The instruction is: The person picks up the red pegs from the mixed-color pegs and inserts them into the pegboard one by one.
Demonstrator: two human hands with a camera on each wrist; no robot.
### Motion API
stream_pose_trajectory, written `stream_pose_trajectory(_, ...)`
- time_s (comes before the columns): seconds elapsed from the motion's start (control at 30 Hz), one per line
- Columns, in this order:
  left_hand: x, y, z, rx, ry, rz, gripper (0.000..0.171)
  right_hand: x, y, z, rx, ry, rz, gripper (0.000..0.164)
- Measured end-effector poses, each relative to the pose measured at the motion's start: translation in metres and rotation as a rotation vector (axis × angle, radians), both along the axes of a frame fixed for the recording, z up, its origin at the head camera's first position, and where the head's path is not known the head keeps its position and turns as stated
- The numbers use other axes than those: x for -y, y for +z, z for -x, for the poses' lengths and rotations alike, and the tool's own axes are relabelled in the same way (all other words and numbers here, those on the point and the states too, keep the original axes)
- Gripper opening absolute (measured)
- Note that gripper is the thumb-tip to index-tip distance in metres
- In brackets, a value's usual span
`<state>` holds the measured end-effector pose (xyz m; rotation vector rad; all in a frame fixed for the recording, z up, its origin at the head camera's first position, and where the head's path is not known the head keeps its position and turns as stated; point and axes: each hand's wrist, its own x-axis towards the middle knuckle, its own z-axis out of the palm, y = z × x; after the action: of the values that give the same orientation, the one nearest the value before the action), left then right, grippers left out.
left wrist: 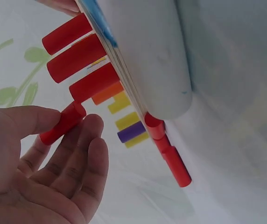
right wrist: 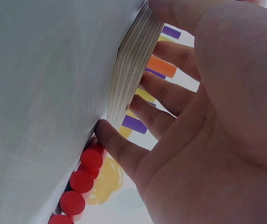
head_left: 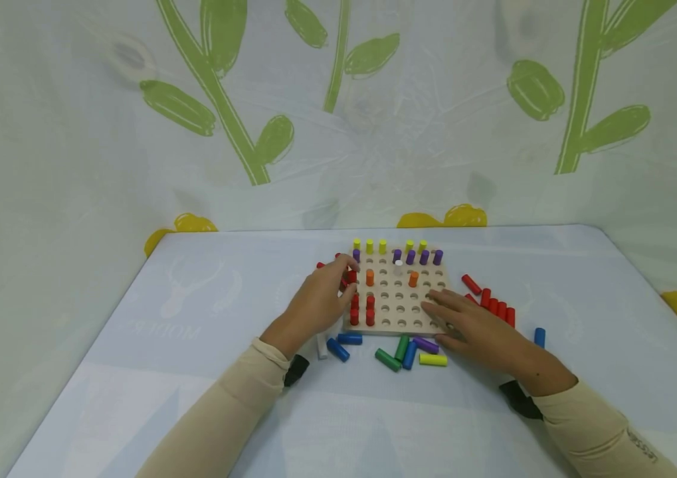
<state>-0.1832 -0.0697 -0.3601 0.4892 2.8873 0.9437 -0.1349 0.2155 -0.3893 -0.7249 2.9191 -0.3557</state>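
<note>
A wooden pegboard [head_left: 399, 327] lies on the table with red pegs [head_left: 370, 317] at its near left, orange pegs [head_left: 412, 279] toward the middle, a white peg [head_left: 398, 267], and purple and yellow pegs in the far rows. My left hand [head_left: 318, 299], at the board's left edge, pinches a red peg [left wrist: 64, 123] between thumb and fingers. That peg is off the board, close to the standing red pegs [left wrist: 75, 58]. My right hand [head_left: 474, 326] rests on the board's right side, fingers spread, fingertips along its layered edge [right wrist: 136, 63].
Loose red pegs [head_left: 493, 306] lie right of the board, and several more [left wrist: 178, 167] lie left of it. Blue, green [head_left: 388, 360], purple, yellow [head_left: 433, 360] and white pegs [head_left: 322, 346] lie along its near side. Another blue peg [head_left: 539, 337] lies near the right wrist.
</note>
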Motion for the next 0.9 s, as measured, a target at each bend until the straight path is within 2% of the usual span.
stream_pose_trajectory(0.17,-0.003,0.001,-0.004,-0.019,-0.021,-0.021,0.035,0.000,0.000,0.000,0.002,-0.005,0.000,0.066)
stream_pose_trajectory(0.4,-0.008,0.002,-0.010,-0.074,-0.051,0.004,0.032,0.000,0.000,0.000,0.005,0.003,0.008,0.066)
stream_pose_trajectory(0.67,-0.010,0.003,-0.012,-0.106,-0.069,0.016,0.031,-0.001,0.000,0.000,0.004,0.009,0.016,0.065)
stream_pose_trajectory(0.9,-0.013,0.002,-0.011,-0.115,-0.106,0.078,0.029,-0.001,-0.001,0.000,0.009,0.007,0.007,0.066)
